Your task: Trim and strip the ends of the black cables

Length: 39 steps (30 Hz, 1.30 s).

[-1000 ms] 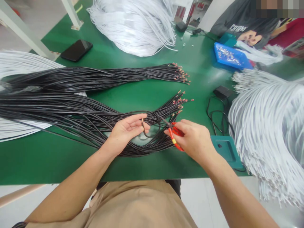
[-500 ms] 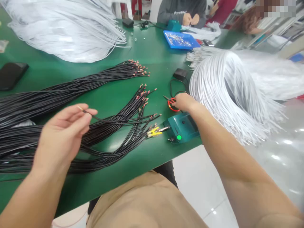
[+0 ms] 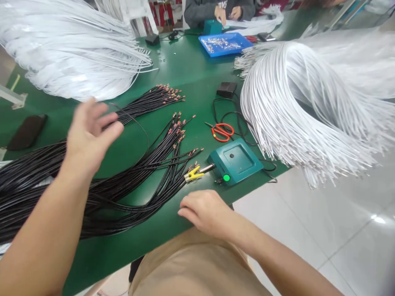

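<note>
My left hand is raised over the black cables at the left, its fingers apart and nothing gripped. Just beyond its fingertips, a single black cable curves loosely away from the pile. My right hand is low at the table's front edge, its fingers curled in and no object showing in them. Red-handled scissors lie untouched behind a teal device with a green dot. In front of that device's metal tip, a yellow clip sits at the stripped ends of a black cable bundle.
Another black cable bundle lies farther back on the green table. Big heaps of white cables stand at the left and right. A blue tray holds small metal parts. Across the table, a co-worker's hands are busy.
My right hand has let go of the scissors and moved down and left to the table edge. My left hand has opened and released the cable it pinched.
</note>
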Each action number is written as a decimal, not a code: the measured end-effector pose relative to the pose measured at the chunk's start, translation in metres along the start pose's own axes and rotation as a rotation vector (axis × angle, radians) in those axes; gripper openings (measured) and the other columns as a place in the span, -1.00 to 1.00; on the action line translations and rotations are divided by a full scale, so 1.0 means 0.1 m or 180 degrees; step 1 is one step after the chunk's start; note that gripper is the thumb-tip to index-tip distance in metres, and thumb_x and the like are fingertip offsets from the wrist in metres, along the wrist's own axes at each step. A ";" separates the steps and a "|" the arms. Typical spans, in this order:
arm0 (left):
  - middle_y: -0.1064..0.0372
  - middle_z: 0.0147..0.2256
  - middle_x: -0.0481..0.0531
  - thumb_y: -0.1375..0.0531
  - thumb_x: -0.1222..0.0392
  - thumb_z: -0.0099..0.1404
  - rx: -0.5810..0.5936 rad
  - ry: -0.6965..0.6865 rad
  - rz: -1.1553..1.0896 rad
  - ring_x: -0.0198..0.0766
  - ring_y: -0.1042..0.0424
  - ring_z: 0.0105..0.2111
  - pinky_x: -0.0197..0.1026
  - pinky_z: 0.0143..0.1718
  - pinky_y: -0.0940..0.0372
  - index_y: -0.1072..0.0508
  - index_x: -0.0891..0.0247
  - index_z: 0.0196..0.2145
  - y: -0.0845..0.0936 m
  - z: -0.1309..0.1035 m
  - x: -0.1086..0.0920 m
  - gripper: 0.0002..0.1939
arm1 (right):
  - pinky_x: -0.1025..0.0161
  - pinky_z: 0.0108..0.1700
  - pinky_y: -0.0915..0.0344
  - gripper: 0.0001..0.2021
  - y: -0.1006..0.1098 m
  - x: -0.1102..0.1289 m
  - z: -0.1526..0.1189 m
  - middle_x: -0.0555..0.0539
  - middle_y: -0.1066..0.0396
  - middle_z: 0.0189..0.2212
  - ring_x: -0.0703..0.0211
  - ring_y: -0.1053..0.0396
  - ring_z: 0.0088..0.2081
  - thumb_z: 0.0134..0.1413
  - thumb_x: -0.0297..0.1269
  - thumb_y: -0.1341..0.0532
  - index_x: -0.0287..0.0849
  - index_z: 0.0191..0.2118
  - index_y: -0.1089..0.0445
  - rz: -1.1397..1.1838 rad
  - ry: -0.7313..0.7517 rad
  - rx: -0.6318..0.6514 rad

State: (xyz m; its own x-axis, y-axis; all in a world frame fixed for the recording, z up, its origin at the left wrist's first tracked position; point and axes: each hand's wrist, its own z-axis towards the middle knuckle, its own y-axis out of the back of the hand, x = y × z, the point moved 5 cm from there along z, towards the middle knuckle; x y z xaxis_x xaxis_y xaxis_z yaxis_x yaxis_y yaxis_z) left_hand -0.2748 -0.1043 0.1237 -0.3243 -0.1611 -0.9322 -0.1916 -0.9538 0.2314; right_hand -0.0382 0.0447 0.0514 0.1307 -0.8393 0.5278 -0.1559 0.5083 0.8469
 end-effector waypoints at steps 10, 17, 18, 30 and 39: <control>-0.31 0.02 0.16 -0.13 0.06 0.26 0.2414 0.0037 0.2908 -0.06 -0.41 -0.03 -0.07 -0.09 -0.36 -0.14 0.22 0.22 -0.40 -1.59 0.47 -0.40 | 0.23 -0.43 0.07 -0.72 -0.47 -0.01 0.15 0.05 -0.42 -0.53 0.29 -0.34 -0.48 0.27 -0.17 -0.06 -0.15 -0.43 -0.31 -0.0110 -0.0194 -0.0876; -0.35 -0.14 0.27 -0.02 0.39 0.19 0.2733 -0.0349 0.3973 0.02 -0.38 -0.09 -0.04 -0.08 -0.28 -0.26 0.46 0.04 -0.68 -1.41 0.46 -0.57 | 0.22 -0.45 0.08 -0.73 -0.48 -0.01 0.14 0.05 -0.41 -0.54 0.27 -0.34 -0.48 0.25 -0.17 -0.08 -0.15 -0.45 -0.29 -0.0171 -0.0211 -0.0911; -0.35 -0.16 0.27 0.00 0.40 0.19 0.2711 -0.0410 0.4111 0.03 -0.38 -0.09 -0.03 -0.07 -0.27 -0.28 0.46 -0.02 -0.71 -1.35 0.46 -0.62 | 0.21 -0.45 0.08 -0.73 -0.48 -0.01 0.14 0.05 -0.41 -0.54 0.27 -0.34 -0.49 0.24 -0.18 -0.08 -0.15 -0.46 -0.29 -0.0166 -0.0214 -0.0910; -0.26 -0.07 0.25 0.07 0.32 0.30 0.3217 -0.0225 0.3952 -0.08 -0.43 -0.17 -0.11 -0.15 -0.27 -0.19 0.40 0.10 -0.78 -1.28 0.34 -0.59 | 0.22 -0.44 0.02 -0.75 -0.50 -0.02 0.10 0.03 -0.43 -0.50 0.23 -0.37 -0.46 0.25 -0.18 -0.07 -0.15 -0.43 -0.30 -0.0079 -0.0087 -0.0950; -0.39 -0.18 0.29 0.05 0.48 0.15 0.3127 -0.0415 0.4532 0.01 -0.45 -0.15 -0.07 -0.15 -0.27 -0.33 0.44 -0.04 -0.89 -1.23 0.46 -0.59 | 0.22 -0.45 -0.01 -0.76 -0.46 0.01 0.07 0.03 -0.44 -0.51 0.21 -0.37 -0.47 0.22 -0.19 -0.09 -0.15 -0.44 -0.31 -0.0112 -0.0089 -0.0951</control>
State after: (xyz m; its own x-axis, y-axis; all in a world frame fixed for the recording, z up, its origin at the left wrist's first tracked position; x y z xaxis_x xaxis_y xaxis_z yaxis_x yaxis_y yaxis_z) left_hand -0.1590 -0.0582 0.0257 -0.7832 -0.6030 0.1516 -0.1425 0.4114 0.9002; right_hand -0.0376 0.0190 0.0121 0.1034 -0.8602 0.4994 0.1438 0.5097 0.8482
